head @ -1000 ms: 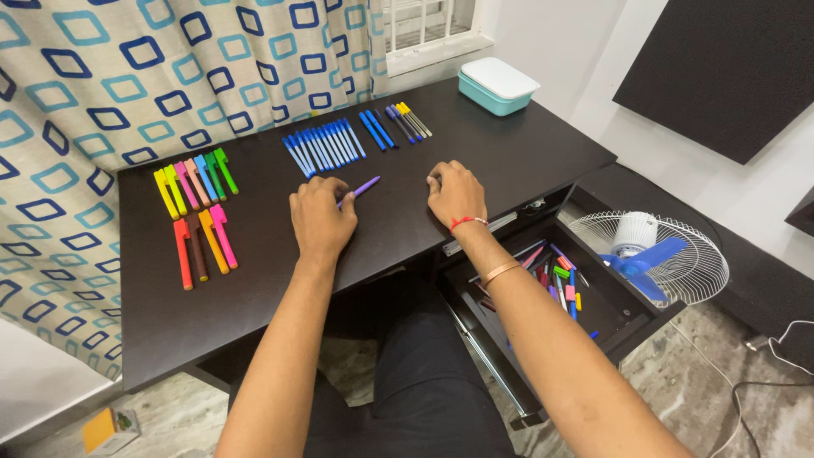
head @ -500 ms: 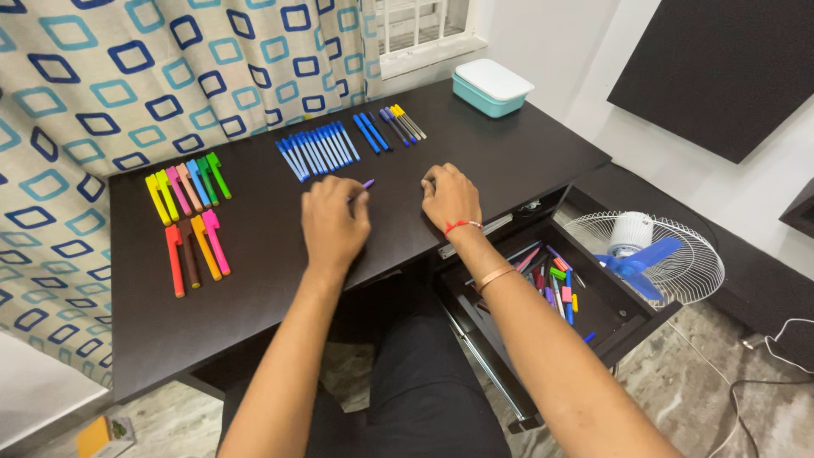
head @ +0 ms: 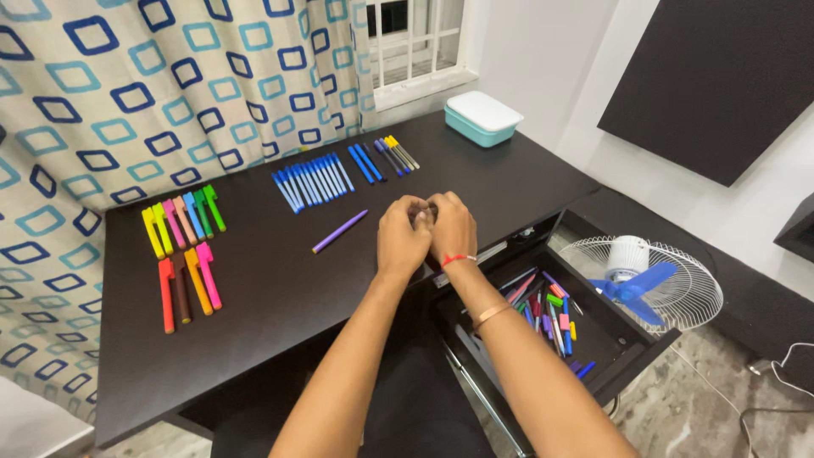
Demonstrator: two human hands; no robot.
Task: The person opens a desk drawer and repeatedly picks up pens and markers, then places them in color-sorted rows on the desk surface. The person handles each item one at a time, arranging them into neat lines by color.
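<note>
Two hands meet above the dark surface [head: 280, 322]: my left hand [head: 403, 237] and right hand [head: 451, 231] press together, fingers curled around something too hidden to identify. The purple pen [head: 339, 231] lies loose just left of them, below the row of blue pens [head: 312, 180].

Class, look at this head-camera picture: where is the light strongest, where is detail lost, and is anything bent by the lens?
Head view: daylight is strongest at the window; the dark desk shows only soft sheen; the joined left hand and right hand hide whatever lies between them; the edges look slightly stretched; the purple pen stays sharp.
</note>
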